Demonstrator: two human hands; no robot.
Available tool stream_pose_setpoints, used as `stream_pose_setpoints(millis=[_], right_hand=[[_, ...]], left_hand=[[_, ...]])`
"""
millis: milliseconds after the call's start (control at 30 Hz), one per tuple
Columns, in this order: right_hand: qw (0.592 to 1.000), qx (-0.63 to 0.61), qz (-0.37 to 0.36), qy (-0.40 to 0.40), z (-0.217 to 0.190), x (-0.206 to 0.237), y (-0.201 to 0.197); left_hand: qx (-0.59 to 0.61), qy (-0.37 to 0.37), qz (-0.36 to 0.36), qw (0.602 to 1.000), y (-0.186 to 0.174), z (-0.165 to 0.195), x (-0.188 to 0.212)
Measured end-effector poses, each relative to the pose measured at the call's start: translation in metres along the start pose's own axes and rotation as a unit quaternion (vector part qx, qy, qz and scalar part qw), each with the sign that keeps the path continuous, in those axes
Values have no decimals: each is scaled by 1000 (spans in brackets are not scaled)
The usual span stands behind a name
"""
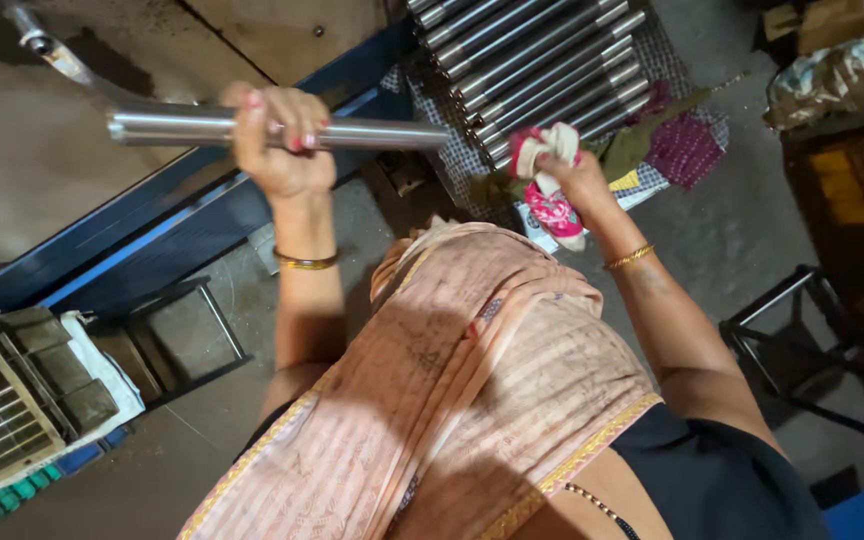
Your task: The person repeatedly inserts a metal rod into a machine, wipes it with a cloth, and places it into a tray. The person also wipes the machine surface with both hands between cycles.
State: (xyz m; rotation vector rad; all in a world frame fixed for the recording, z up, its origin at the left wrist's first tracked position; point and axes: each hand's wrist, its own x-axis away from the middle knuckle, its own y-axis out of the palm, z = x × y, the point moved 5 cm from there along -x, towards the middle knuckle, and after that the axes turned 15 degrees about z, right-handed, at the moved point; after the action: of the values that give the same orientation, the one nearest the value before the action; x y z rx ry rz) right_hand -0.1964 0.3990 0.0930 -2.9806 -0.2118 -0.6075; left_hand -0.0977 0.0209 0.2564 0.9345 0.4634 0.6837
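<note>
I see the peach striped drape (452,400) filling the lower middle of the head view, worn over a black top (722,480), both forearms reaching up out of it. Left of that, a blue steel frame (152,240) runs diagonally across the grey floor (752,230). Top centre, a stack of polished steel rods (542,70) lies side by side on a checkered cloth (442,150), well beyond the hands. At lower left there's a wooden crate (12,400) with dark blocks in it, and a black metal stool frame (792,340) stands at right. My left hand (280,140) is clamped around one steel rod (352,132), held roughly level, fingers wrapped fully over it near its middle, the rod's right end pointing toward the stack but apart from it. My right hand (577,178) is closed on a pink and white rag (544,150), bunched in the fingers, just right of the rod's end and not touching it. Below that hand sits something pink and patterned (557,215), maybe a sandal, hard to tell from here. Gold bangles: one on the left wrist (307,262), one on the right wrist (630,257).
</note>
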Motion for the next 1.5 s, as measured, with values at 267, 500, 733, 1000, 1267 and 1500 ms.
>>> stream_pose_setpoints(millis=[267,500,733,1000,1267,1500], right_hand=[[969,-6,200,-146,0,-91,-2],[928,62,322,-176,-27,-131,-16],[880,3,370,-296,-58,-141,-27],[869,229,353,-260,-71,-164,-49],[782,333,521,86,16,-133,-191],[829,368,415,71,42,-135,-212]], left_hand=[[-61,-27,0,998,-4,-31,21],[-77,-78,8,994,-8,-50,39],[-120,-73,17,990,-1,-58,40],[-124,-108,15,986,18,-90,47],[-153,-105,9,983,37,-111,49],[-171,-118,-13,978,60,-129,55]])
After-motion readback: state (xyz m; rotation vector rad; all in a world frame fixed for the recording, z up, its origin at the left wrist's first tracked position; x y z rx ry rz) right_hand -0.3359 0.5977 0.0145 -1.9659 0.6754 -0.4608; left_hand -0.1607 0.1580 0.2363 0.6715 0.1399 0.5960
